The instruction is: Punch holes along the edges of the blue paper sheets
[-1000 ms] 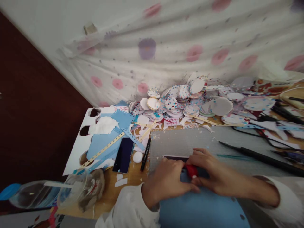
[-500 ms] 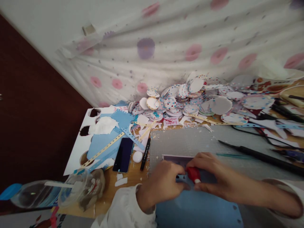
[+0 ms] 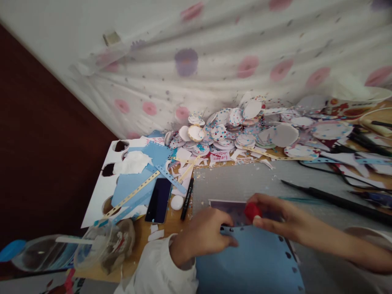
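A blue sheet [image 3: 251,261] with dark heart-shaped marks or holes along its top and right edges lies at the front of the grey mat. My left hand [image 3: 208,232] rests at the sheet's upper left corner, its thumb and fingers around the edge; the pinch is partly hidden. Above the sheet's top edge, my right hand [image 3: 275,214] holds a small red object [image 3: 252,210] between thumb and fingers. Behind the sheet, a dark purple flat piece [image 3: 226,206] with a pale rim shows on the mat.
Decorated paper discs [image 3: 219,132] are piled along the curtain. A phone [image 3: 158,200], white round lid [image 3: 177,202] and black marker [image 3: 187,200] lie left of the mat [image 3: 239,179]. A black pen-like tool [image 3: 330,198] lies right. A bottle [image 3: 43,251] and plastic cup [image 3: 92,245] are front left.
My right hand has lifted the red object off the sheet's edge and turned it. The sheet has shifted slightly left with my left hand, and its right row of hearts shows more.
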### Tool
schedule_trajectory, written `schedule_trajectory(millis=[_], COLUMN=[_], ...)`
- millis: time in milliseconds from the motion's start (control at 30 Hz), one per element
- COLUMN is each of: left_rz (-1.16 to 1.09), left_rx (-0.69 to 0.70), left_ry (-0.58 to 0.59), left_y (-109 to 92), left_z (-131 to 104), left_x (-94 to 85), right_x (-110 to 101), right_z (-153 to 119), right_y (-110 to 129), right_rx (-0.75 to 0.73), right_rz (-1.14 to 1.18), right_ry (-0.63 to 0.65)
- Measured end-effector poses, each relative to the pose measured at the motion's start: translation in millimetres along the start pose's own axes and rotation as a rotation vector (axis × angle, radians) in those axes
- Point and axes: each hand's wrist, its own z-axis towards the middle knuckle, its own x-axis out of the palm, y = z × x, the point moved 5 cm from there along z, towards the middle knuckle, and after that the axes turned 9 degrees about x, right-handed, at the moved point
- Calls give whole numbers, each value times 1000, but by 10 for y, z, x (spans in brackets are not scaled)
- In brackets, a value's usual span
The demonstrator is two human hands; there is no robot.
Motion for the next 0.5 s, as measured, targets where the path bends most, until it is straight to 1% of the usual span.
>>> schedule_trajectory(millis=[100, 167, 300, 400, 500], left_rz=[-13, -28, -37, -33, -92], left_rx=[-17, -15, -10, -10, -10], left_ry=[3, -8, -40, -70, -93], left_y=[15, 17, 13, 12, 3], left_z=[-25, -40, -50, -45, -27], left_x=[-27, -38, -36, -36, -43], right_x=[-127, -156, -82, -21, 19], right_z=[-11, -42, -121, -151, -147], right_y=[-35, -39, 2, 43, 84], right_rx=[-5, -45, -138, -143, -152], right_rz=[-47, -111, -258, -297, -299], right_ry=[-110, -136, -67, 2, 34])
